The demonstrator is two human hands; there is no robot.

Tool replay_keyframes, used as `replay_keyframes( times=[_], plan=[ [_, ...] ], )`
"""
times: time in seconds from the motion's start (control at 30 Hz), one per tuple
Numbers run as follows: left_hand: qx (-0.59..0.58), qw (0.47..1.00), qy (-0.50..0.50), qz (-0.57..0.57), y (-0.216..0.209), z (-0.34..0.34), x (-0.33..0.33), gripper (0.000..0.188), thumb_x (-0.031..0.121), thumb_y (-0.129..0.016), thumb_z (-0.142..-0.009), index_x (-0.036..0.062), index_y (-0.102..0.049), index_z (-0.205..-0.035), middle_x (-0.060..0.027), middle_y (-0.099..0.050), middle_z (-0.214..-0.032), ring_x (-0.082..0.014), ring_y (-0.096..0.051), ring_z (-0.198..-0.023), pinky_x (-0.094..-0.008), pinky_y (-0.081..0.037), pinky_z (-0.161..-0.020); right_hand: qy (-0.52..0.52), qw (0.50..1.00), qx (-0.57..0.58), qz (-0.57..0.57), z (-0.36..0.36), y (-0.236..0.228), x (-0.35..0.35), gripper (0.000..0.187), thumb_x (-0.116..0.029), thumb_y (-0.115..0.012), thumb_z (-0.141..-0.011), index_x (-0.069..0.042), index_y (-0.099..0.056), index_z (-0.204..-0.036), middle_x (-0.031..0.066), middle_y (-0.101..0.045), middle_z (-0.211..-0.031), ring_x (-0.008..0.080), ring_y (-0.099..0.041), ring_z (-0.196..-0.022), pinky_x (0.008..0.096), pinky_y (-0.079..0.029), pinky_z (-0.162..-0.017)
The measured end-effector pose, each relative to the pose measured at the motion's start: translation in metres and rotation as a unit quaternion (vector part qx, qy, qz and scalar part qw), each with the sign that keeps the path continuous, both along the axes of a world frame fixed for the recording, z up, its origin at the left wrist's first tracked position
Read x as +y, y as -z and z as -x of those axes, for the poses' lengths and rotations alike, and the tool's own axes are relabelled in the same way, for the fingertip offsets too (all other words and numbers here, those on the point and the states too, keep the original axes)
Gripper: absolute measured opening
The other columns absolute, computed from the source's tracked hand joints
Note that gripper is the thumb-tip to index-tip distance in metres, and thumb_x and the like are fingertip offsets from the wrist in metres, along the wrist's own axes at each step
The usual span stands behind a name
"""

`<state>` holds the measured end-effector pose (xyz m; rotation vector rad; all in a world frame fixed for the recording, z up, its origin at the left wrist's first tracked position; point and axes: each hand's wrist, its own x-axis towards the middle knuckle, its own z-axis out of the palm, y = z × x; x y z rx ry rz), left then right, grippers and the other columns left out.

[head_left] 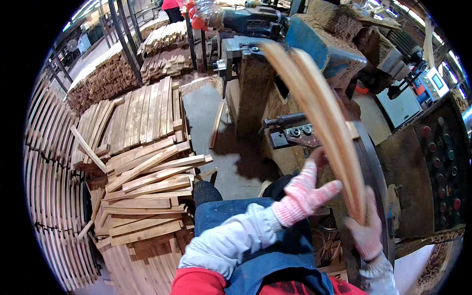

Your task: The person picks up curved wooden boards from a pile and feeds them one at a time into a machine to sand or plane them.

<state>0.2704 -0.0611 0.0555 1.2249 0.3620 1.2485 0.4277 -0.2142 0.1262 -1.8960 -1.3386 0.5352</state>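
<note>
Long wooden strips (324,113), seemingly two side by side and smeared by motion, slant from the machine down to my right side. My right hand (366,231), in a pink and white knit glove, grips their near end. Beside their left edge is my left hand (307,189), gloved alike, its thumb spread away from the fingers. The left fingertips reach to the edge of the wood; whether they touch it I cannot tell. Below the strips sits a metal fixture (295,132) with round parts on the machine.
To my left lies a pile of loose wooden strips (152,177), with stacked slats (54,196) beyond. A sawdust-covered blue machine housing (324,44) stands ahead. A panel of buttons (442,167) is at the right. One strip (216,125) lies on the floor. Another person (172,11) shows far off.
</note>
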Motion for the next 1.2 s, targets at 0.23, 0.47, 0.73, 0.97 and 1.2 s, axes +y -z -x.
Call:
replay_keyframes(
  times=[0.23, 0.47, 0.73, 0.97, 1.2],
  plan=[
    [0.444, 0.770, -0.458, -0.021, 0.183, 0.245, 0.151, 0.066, 0.012, -0.076, -0.083, 0.0054, -0.048, -0.143, -0.0135, -0.060, -0.124, -0.0261, -0.057, -0.117, -0.0386, -0.047, -0.103, 0.184, 0.853, -0.313, 0.376, -0.059, 0.001, -0.200, 0.077, -0.034, -0.070, -0.090, -0.001, -0.037, -0.152, 0.0273, -0.053, -0.139, 0.0465, -0.051, -0.125, 0.0472, -0.043, -0.105],
    [0.906, 0.361, -0.166, 0.148, 0.204, 0.439, 0.195, 0.083, 0.056, -0.067, -0.081, 0.0122, -0.043, -0.147, -0.0150, -0.046, -0.151, -0.0304, -0.039, -0.142, -0.0456, -0.030, -0.116, 0.282, 0.883, -0.359, 0.109, -0.095, 0.065, -0.183, 0.067, -0.009, -0.058, -0.095, -0.003, -0.031, -0.156, 0.0152, -0.039, -0.157, 0.0284, -0.046, -0.135, 0.0386, -0.037, -0.111],
    [0.887, 0.424, -0.032, 0.179, 0.201, 0.489, 0.209, 0.062, 0.047, -0.078, -0.078, 0.0171, -0.063, -0.130, -0.0138, -0.058, -0.135, -0.0336, -0.049, -0.130, -0.0424, -0.039, -0.111, 0.250, 0.953, -0.090, -0.148, -0.118, 0.070, 0.069, 0.060, -0.021, -0.049, -0.105, -0.007, -0.025, -0.158, 0.0107, -0.026, -0.163, 0.0259, -0.027, -0.149, 0.0363, -0.023, -0.121],
    [0.804, 0.593, -0.009, 0.035, 0.213, 0.449, 0.201, 0.068, 0.050, -0.074, -0.080, 0.0185, -0.057, -0.139, -0.0149, -0.057, -0.138, -0.0355, -0.051, -0.129, -0.0433, -0.039, -0.111, 0.071, 0.971, -0.117, -0.197, -0.129, 0.082, 0.142, 0.063, -0.003, -0.052, -0.099, -0.005, -0.028, -0.157, 0.0140, -0.033, -0.160, 0.0265, -0.036, -0.144, 0.0369, -0.027, -0.119],
    [0.851, 0.524, 0.042, 0.010, 0.199, 0.408, 0.221, 0.066, 0.047, -0.076, -0.080, 0.0127, -0.058, -0.133, -0.0190, -0.059, -0.131, -0.0368, -0.055, -0.124, -0.0438, -0.044, -0.106, 0.121, 0.959, -0.248, 0.063, -0.079, 0.061, -0.030, 0.065, -0.001, -0.050, -0.091, 0.001, -0.032, -0.153, 0.0180, -0.035, -0.158, 0.0319, -0.034, -0.145, 0.0405, -0.024, -0.120]
  ],
)
